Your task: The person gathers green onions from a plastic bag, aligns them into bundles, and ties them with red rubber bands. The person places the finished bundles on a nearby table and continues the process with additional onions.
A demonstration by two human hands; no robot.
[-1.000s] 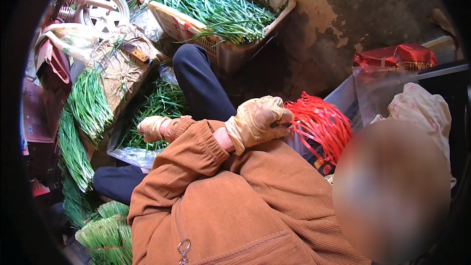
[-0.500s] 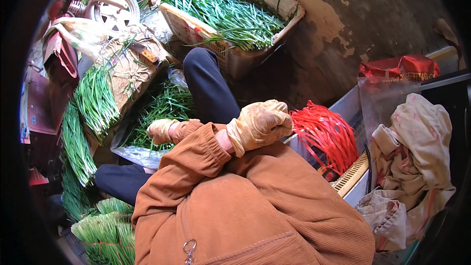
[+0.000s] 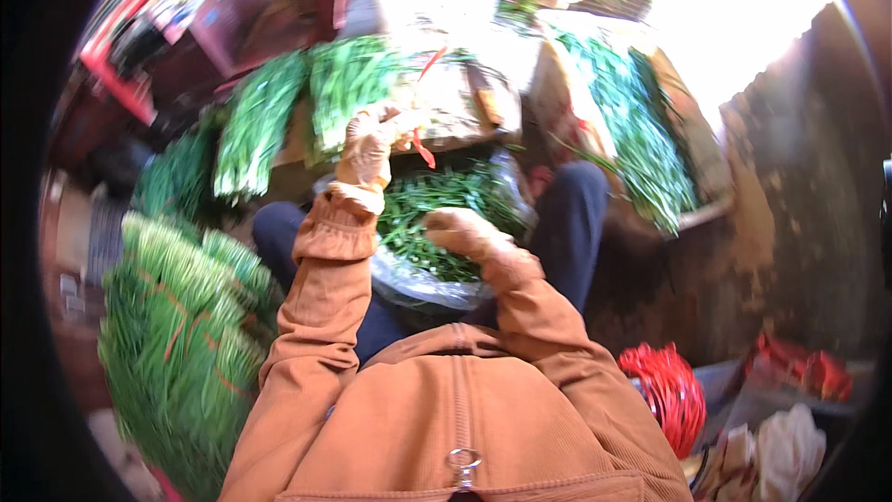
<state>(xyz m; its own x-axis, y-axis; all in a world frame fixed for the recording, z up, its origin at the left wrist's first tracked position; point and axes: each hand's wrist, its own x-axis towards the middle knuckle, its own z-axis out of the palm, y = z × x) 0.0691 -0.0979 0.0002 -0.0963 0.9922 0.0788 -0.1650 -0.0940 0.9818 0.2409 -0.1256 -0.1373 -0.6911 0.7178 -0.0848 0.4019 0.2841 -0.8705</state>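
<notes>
My left hand [image 3: 370,144], in a pale yellow glove, is closed on a thin red plastic strip [image 3: 425,151] by the near end of a bunch of garlic chives [image 3: 348,84]. That bunch lies on a covered board [image 3: 446,121]; a second bunch [image 3: 262,125] lies to its left. My right hand [image 3: 467,234], gloved too, hovers over loose green leaves [image 3: 437,195] in a clear plastic bag [image 3: 423,290] between my knees. Its fingers are smeared by motion, so their closure does not show.
Tied chive bundles [image 3: 177,353] are piled at my left. A crate of chives [image 3: 711,209] stands at the far right. Red strips [image 3: 667,395] hang in a bunch by my right side, near a pale cloth [image 3: 790,451]. A wooden-handled tool [image 3: 485,102] lies on the board.
My left hand has swung from beside the red strips on the right over to the chives at left, with a red strip in it. My arms are uncrossed, and the view has turned left.
</notes>
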